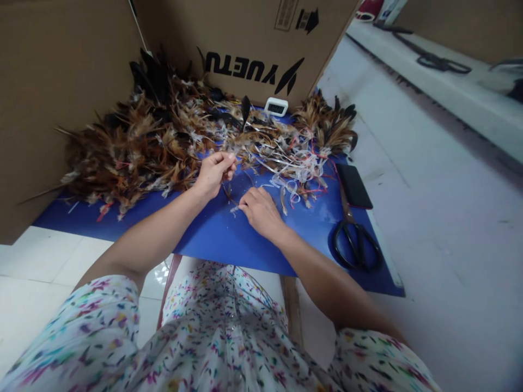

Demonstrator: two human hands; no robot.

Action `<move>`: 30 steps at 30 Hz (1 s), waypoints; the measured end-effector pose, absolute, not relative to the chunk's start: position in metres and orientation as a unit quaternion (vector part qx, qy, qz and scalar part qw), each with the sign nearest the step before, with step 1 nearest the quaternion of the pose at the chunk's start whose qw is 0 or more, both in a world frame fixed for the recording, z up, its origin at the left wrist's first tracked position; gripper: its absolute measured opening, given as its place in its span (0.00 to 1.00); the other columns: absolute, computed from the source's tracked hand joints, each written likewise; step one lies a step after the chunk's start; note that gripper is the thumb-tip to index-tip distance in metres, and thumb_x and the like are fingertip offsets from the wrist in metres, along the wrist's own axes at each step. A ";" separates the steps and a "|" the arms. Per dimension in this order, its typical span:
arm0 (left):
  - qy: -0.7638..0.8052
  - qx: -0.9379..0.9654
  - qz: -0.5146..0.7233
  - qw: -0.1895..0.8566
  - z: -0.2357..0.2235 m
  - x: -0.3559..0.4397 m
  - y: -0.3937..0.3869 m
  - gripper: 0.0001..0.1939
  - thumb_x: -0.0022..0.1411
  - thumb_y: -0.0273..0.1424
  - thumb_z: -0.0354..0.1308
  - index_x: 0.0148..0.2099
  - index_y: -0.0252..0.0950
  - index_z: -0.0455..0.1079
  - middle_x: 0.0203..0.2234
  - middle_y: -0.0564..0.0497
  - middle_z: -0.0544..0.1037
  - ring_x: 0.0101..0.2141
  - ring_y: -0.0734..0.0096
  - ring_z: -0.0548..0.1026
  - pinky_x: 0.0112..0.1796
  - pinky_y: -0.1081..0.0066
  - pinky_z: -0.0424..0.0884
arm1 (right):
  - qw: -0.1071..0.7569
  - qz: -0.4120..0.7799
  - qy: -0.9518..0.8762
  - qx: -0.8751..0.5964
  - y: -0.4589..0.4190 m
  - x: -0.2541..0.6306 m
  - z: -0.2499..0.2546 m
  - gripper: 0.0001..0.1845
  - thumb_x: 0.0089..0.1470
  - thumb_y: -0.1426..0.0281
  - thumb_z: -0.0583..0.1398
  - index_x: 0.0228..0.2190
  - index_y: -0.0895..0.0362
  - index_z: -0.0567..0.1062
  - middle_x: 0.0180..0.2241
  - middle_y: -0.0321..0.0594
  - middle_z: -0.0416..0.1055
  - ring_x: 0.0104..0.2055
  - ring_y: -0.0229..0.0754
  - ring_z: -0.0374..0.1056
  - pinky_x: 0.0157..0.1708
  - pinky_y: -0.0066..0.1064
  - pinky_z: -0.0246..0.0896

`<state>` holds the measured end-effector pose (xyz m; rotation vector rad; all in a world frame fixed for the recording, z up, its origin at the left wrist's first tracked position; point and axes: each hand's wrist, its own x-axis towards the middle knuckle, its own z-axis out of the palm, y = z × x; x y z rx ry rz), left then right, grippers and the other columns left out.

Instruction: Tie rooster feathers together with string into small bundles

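Brown feather heap (155,141) on blue tabletop (229,239), left side; left hand (213,175) near its edge, fingers pinched, contents too small to tell; whitish tuft (234,209) at right hand's (263,213) curled fingers, grip unclear; phone (354,186) and black-handled scissors (355,245) farther right

Feathers (139,141) lie before the box (253,43), left of the scissors (354,245).

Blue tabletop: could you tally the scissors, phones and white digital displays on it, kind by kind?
Scissors: 1
Phone: 1
White digital display: 1
Total: 3
Feathers overlap too much to count.
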<state>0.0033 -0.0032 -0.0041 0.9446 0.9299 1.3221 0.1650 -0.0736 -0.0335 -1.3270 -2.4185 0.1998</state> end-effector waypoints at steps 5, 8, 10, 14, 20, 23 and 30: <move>0.415 0.415 0.562 0.583 -0.004 0.004 -0.004 0.13 0.59 0.32 0.67 0.28 0.33 0.66 0.18 0.59 0.69 0.15 0.87 0.64 0.18 0.81 0.59 | 0.168 0.066 -0.860 -0.478 -0.073 0.163 -0.033 0.08 0.63 0.73 0.55 0.33 0.57 0.74 0.39 0.51 0.72 0.43 0.53 0.61 0.44 0.43 0.57; 0.419 0.421 0.557 0.580 -0.004 0.004 -0.004 0.14 0.59 0.33 0.67 0.28 0.33 0.67 0.18 0.59 0.69 0.15 0.86 0.64 0.18 0.81 0.59 | 0.215 0.125 -0.847 -0.470 -0.068 0.169 -0.033 0.08 0.62 0.74 0.55 0.31 0.56 0.71 0.37 0.48 0.72 0.42 0.49 0.62 0.46 0.42 0.58; 0.420 0.425 0.551 0.583 -0.004 0.004 -0.005 0.14 0.59 0.33 0.67 0.28 0.34 0.67 0.18 0.58 0.70 0.16 0.86 0.64 0.18 0.81 0.60 | 0.258 0.187 -0.822 -0.471 -0.065 0.174 -0.031 0.07 0.60 0.74 0.55 0.30 0.55 0.69 0.35 0.44 0.71 0.40 0.46 0.63 0.46 0.40 0.58; 0.413 0.441 0.531 0.594 -0.007 0.004 -0.006 0.12 0.58 0.33 0.67 0.28 0.34 0.68 0.18 0.57 0.71 0.17 0.85 0.66 0.20 0.81 0.61 | 0.320 0.278 -0.769 -0.478 -0.060 0.184 -0.027 0.05 0.57 0.71 0.56 0.28 0.54 0.68 0.31 0.38 0.68 0.35 0.41 0.63 0.41 0.36 0.58; 0.405 0.478 0.503 0.596 -0.012 0.004 -0.005 0.15 0.55 0.37 0.69 0.28 0.33 0.69 0.22 0.54 0.74 0.23 0.81 0.71 0.22 0.81 0.64 | 0.388 0.349 -0.706 -0.479 -0.055 0.192 -0.032 0.07 0.56 0.65 0.57 0.29 0.54 0.68 0.26 0.33 0.66 0.29 0.38 0.62 0.33 0.32 0.57; 0.415 0.469 0.494 0.603 -0.013 0.004 -0.007 0.15 0.53 0.38 0.70 0.30 0.33 0.71 0.28 0.52 0.78 0.28 0.78 0.75 0.25 0.80 0.67 | 0.414 0.382 -0.683 -0.466 -0.054 0.193 -0.032 0.09 0.57 0.62 0.57 0.29 0.54 0.68 0.25 0.33 0.67 0.28 0.36 0.63 0.33 0.32 0.58; 0.385 0.471 0.459 0.647 -0.016 0.007 -0.009 0.19 0.51 0.40 0.72 0.32 0.32 0.69 0.29 0.50 0.80 0.28 0.75 0.78 0.26 0.78 0.71 | 0.444 0.422 -0.651 -0.449 -0.054 0.192 -0.029 0.20 0.54 0.50 0.60 0.28 0.54 0.68 0.24 0.33 0.69 0.27 0.36 0.65 0.32 0.32 0.61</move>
